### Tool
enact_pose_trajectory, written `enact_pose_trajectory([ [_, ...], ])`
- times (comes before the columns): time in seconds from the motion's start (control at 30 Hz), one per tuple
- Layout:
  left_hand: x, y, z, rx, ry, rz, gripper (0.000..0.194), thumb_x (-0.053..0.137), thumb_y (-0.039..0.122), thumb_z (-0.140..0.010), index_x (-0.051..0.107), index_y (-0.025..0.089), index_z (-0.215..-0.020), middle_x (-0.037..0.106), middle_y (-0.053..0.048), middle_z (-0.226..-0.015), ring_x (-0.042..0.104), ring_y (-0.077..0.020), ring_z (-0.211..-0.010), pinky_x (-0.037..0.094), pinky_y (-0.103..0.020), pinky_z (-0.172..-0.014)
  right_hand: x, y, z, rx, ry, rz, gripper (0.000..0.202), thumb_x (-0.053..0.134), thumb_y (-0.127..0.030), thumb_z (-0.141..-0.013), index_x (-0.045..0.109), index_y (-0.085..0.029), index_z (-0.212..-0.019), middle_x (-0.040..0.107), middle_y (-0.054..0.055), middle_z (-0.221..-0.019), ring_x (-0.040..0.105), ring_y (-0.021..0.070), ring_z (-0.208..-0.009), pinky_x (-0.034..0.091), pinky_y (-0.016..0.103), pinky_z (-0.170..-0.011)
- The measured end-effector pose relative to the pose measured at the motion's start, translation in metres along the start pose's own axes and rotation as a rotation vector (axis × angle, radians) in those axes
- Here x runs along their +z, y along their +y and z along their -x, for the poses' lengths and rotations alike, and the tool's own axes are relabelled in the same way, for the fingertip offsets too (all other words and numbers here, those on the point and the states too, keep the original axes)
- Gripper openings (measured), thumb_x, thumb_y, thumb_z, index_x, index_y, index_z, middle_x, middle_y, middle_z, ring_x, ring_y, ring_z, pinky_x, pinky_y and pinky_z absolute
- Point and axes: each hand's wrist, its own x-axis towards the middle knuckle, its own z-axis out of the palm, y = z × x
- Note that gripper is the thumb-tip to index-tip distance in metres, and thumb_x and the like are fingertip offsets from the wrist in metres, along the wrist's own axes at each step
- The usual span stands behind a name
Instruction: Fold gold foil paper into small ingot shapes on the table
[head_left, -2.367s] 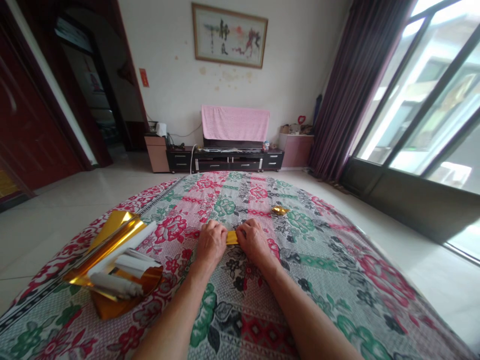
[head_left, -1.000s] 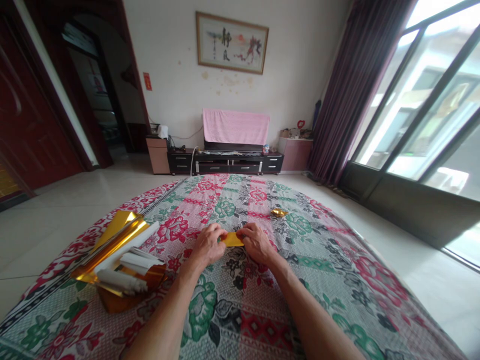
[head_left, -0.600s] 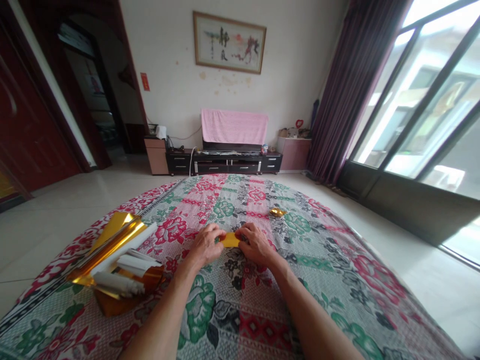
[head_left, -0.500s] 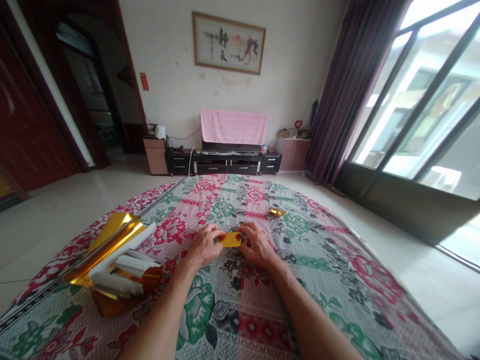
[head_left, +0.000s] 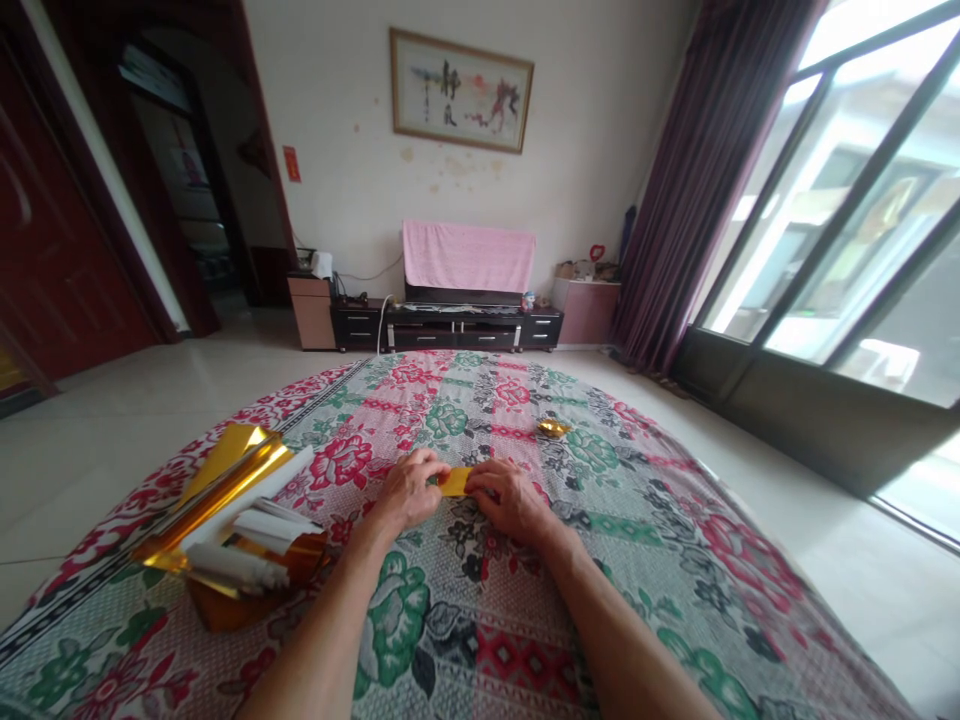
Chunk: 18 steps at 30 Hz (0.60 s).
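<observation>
A small folded piece of gold paper [head_left: 454,483] lies just above the flowered cloth, between my two hands. My left hand [head_left: 410,489] pinches its left end with thumb and fingers. At the other end, my right hand [head_left: 508,495] has its fingers closed over the paper and hides that edge. Beyond my right hand sits a shiny gold folded-paper piece [head_left: 553,428], shaped like a little ingot. Off to the left, a stack of gold foil sheets [head_left: 232,490] lies with several white paper bundles [head_left: 238,566] on it.
The flowered cloth [head_left: 450,630] covers a round table. Past it stand a low black TV cabinet [head_left: 424,338] and a screen under a pink cloth [head_left: 469,254]. A dark curtain [head_left: 705,190] and a window are on the right.
My right hand has shifted slightly left along the gold paper, covering more of it, and less of the paper shows. My left hand has stayed nearly still.
</observation>
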Motion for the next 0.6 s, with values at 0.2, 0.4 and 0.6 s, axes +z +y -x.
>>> enact_pose_trajectory([
  [0.2, 0.0011, -0.0017, -0.0005, 0.007, 0.003, -0.015, 0.039, 0.046, 0.004, -0.063, 0.069, 0.023, -0.088, 0.057, -0.004, -0.099, 0.053, -0.0177, -0.094, 0.041, -0.032, -0.092, -0.0023, 0.0025, -0.0015, -0.038, -0.024, -0.043, 0.019, 0.050, -0.015, -0.083, 0.068, -0.022, -0.087, 0.066, 0.002, -0.096, 0.058, 0.0134, -0.089, 0.042, 0.028, -0.084],
  [0.4, 0.0032, -0.0037, 0.0004, 0.007, 0.037, 0.005, 0.044, 0.048, 0.004, -0.060, 0.070, 0.023, -0.093, 0.057, -0.005, -0.109, 0.052, -0.0205, -0.102, 0.040, -0.035, -0.095, 0.0001, 0.0019, -0.0012, -0.008, 0.002, 0.011, 0.021, 0.043, -0.018, -0.088, 0.064, -0.020, -0.088, 0.065, 0.004, -0.093, 0.058, 0.0142, -0.087, 0.041, 0.028, -0.083],
  [0.6, 0.0010, 0.0012, 0.0010, 0.081, 0.048, 0.047, 0.024, 0.060, 0.014, -0.063, 0.070, 0.022, -0.083, 0.059, -0.004, -0.106, 0.054, -0.0199, -0.099, 0.042, -0.036, -0.093, 0.0032, 0.0027, -0.0012, 0.054, 0.037, 0.043, 0.020, 0.040, -0.020, -0.090, 0.060, -0.018, -0.086, 0.064, 0.005, -0.088, 0.056, 0.0146, -0.083, 0.040, 0.028, -0.079],
])
